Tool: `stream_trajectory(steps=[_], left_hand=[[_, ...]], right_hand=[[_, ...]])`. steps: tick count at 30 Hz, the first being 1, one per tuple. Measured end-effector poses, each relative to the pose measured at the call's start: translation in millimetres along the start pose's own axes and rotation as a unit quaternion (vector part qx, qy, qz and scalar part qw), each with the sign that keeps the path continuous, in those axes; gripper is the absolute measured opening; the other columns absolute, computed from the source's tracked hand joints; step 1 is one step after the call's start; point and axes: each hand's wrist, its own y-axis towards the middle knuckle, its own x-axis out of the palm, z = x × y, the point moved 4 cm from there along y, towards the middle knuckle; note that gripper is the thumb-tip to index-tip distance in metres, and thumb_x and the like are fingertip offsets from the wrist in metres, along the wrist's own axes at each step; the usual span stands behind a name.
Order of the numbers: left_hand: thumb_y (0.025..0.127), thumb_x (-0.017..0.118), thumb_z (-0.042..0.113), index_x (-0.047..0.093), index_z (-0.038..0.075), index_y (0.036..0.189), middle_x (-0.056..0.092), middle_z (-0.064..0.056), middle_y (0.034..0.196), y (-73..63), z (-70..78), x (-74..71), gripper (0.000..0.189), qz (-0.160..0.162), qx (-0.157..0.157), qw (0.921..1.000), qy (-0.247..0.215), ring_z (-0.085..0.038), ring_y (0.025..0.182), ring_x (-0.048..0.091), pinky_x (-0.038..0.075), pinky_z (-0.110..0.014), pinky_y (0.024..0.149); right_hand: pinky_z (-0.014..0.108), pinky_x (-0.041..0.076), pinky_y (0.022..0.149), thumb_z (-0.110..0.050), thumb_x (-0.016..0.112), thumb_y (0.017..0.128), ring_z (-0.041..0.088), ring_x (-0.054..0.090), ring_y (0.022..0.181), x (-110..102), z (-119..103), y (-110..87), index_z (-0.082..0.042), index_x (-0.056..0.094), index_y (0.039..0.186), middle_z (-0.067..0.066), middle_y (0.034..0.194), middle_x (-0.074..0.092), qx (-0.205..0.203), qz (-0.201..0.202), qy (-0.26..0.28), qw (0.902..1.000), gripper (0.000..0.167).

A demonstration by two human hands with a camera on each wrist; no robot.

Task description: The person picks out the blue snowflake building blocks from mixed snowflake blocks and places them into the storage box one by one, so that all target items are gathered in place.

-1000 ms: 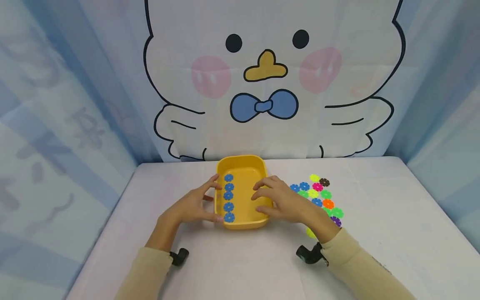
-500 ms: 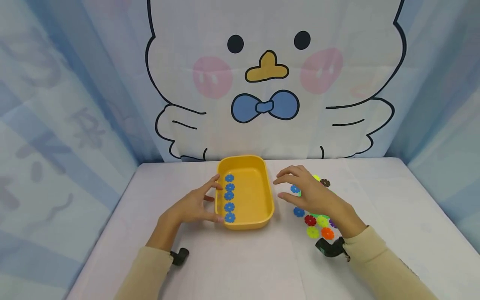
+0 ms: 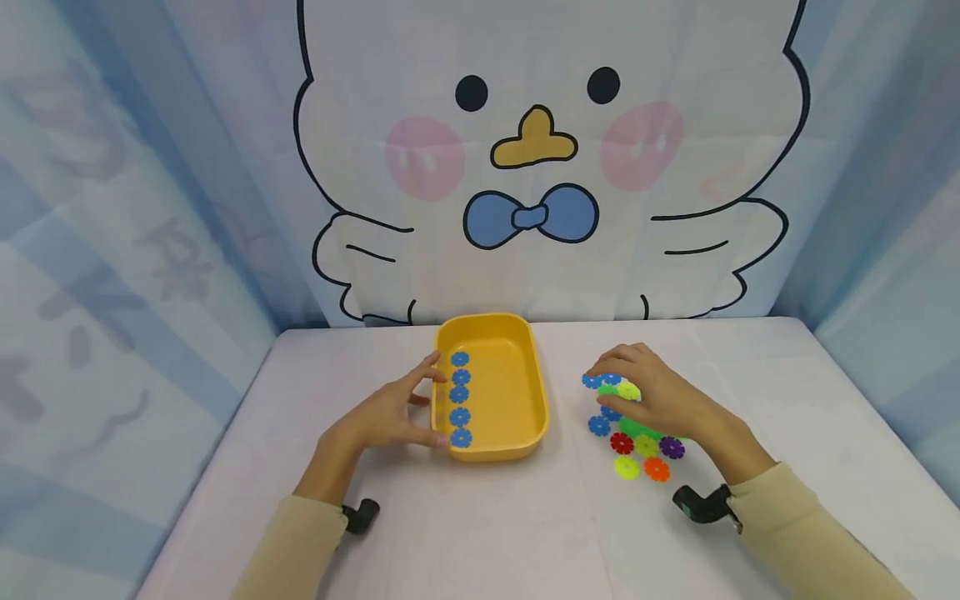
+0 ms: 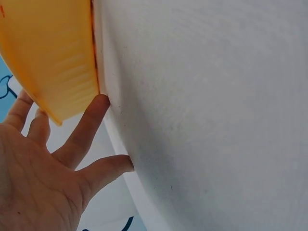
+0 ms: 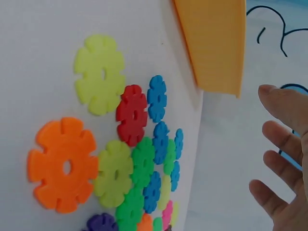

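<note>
A yellow tray (image 3: 506, 392) stands on the white table, with several blue flower-shaped plastic discs (image 3: 460, 393) lined up along its left side. My left hand (image 3: 386, 412) rests at the tray's left edge, fingers spread; the left wrist view has them beside the yellow wall (image 4: 53, 62). Over a group of mixed-colour discs on the right hovers my right hand (image 3: 660, 392), its fingers relaxed and nothing seen in them. Two blue discs (image 3: 592, 381) lie by its fingertips. Part of the group is hidden beneath that hand. In the right wrist view, my fingers (image 5: 284, 137) are apart from the discs.
Nearer the front of the group lie a red disc (image 3: 622, 442), an orange disc (image 3: 657, 470), a purple disc (image 3: 672, 447) and a yellow disc (image 3: 627, 467). Behind the table hangs a curtain (image 3: 528, 275) with a cartoon print.
My right hand has withdrawn from above the tray and moved right, over the loose discs. The left hand stays at the tray's left edge; the row of blue discs looks the same.
</note>
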Motion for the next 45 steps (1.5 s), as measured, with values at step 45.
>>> stream_trajectory(steps=[45], left_hand=[[0.067,0.094,0.054,0.04,0.034,0.153,0.014,0.024,0.169,4.0,-2.1,2.9,0.103,-0.009,-0.024,0.9997,0.0,-0.024,0.131,0.061,0.048,-0.056,0.109]], right_hand=[[0.072,0.043,0.103,-0.024,0.083,0.088,0.042,0.049,0.123,12,79,-49.3,-0.014,0.073,0.115,0.012,0.124,0.064,0.104,-0.004,0.025,0.9942,0.031]])
